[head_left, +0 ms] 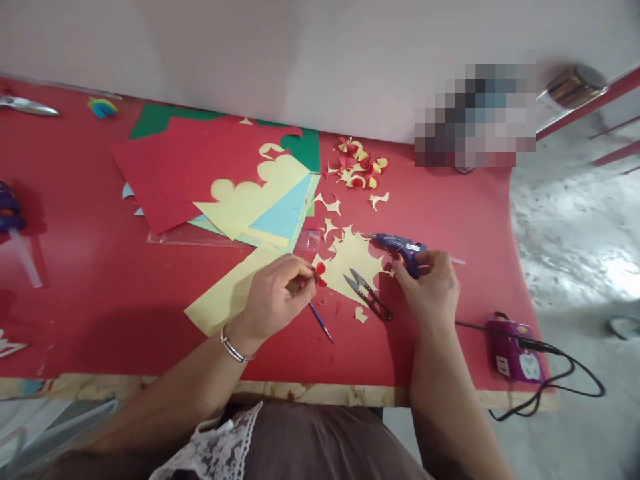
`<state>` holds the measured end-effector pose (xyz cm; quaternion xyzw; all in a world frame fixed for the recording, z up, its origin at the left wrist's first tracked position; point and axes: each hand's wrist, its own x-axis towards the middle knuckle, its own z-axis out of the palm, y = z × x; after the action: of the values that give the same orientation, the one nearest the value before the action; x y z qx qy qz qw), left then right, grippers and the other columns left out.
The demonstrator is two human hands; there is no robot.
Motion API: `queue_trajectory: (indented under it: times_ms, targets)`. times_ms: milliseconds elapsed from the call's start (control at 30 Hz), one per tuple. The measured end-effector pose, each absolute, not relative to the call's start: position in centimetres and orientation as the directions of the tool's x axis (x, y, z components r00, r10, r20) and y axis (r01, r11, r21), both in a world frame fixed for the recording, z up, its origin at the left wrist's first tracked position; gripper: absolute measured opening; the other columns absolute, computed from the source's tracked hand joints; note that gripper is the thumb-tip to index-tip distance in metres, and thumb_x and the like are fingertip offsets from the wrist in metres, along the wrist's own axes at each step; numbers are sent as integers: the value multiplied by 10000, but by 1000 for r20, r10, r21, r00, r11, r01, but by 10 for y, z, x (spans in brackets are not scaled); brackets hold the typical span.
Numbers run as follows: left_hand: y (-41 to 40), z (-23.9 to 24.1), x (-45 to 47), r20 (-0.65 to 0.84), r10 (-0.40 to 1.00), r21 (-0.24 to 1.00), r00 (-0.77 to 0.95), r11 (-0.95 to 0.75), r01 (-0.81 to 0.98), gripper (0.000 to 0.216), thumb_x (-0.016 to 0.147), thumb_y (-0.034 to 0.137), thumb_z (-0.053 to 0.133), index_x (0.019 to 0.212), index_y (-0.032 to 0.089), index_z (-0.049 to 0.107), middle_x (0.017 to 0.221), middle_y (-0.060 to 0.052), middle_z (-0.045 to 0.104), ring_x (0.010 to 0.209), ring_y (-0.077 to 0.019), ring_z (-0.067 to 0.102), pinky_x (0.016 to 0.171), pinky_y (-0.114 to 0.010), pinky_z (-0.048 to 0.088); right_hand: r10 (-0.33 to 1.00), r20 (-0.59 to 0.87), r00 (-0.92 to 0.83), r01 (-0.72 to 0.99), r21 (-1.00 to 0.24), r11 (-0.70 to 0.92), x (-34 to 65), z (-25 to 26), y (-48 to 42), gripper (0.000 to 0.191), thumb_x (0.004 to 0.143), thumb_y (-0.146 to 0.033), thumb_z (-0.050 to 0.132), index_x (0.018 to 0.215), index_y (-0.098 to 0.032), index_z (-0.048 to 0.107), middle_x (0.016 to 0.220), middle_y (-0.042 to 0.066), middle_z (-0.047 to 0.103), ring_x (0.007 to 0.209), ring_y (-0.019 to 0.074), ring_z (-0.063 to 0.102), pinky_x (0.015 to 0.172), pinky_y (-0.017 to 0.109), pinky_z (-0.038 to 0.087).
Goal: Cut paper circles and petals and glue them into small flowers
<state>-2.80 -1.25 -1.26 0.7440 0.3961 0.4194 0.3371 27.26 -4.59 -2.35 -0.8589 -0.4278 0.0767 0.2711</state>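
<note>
Between the thumb and forefinger of my left hand [280,293] is a small red paper flower [320,273]. My right hand [433,287] is closed around the handle of a blue glue gun [400,245], whose nozzle points left over a cut-up sheet of pale yellow paper [345,260]. Dark thread snips [367,293] lie on that sheet and the red tabletop, between my hands. Just below my left hand rests a thin blue brush-like stick [320,321]. A yellow paper strip [225,293] runs partly under my left wrist.
Red paper [200,160] and other coloured sheets are stacked at the back left. Small red and yellow paper pieces [360,163] form a pile behind the glue gun. A purple box [515,350] with black cables sits at the right edge. Another glue gun [10,207] lies far left.
</note>
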Motion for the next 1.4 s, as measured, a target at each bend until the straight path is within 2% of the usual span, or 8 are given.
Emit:
queue_trajectory:
  times_ms: [200,367,567,767,900,1400]
  targets:
    - [-12,-12,-28,340,879,843,335,-443,305,115,947,110,670,877,201,663,899,-49,766,784,-147,714,665,-250,586,727,131,674,608,-657,-445,276,-21,-47,409,689,-460,834,946,-249,595,881,-3,700,780,220,680,750,371,508]
    - [-11,-11,-28,306,895,863,325,-405,303,102,957,130,665,879,196,669,911,-51,761,774,-139,702,662,-233,581,717,140,683,583,-696,-419,269,-12,-51,390,671,-452,860,911,-245,633,873,-5,701,802,214,690,744,354,526]
    - [-9,-9,-27,282,911,887,302,-367,278,111,937,111,670,864,194,674,878,-35,755,755,-128,690,645,-215,570,796,252,551,696,-665,-271,251,-3,-60,389,716,-492,876,911,-246,647,906,-2,702,667,164,613,632,323,501]
    - [-9,-9,-26,298,898,890,324,-384,247,103,953,127,685,882,201,687,906,-46,776,776,-138,711,648,-230,573,877,369,309,804,-594,-33,246,-9,-71,321,816,-400,865,980,-254,631,976,25,722,714,177,657,631,330,522]
    - [-9,-9,-26,324,881,883,344,-413,225,111,968,134,690,884,207,691,922,-54,791,819,-154,732,731,-277,602,877,432,209,814,-573,89,245,-10,-73,309,854,-369,865,996,-256,614,1015,46,734,736,189,665,636,355,536]
    - [-10,-9,-26,301,886,901,353,-385,198,119,980,139,690,882,207,701,932,-68,788,838,-165,736,741,-297,604,837,540,91,819,-519,245,243,-5,-68,302,863,-290,888,1013,-268,627,970,52,730,841,254,733,653,399,558]
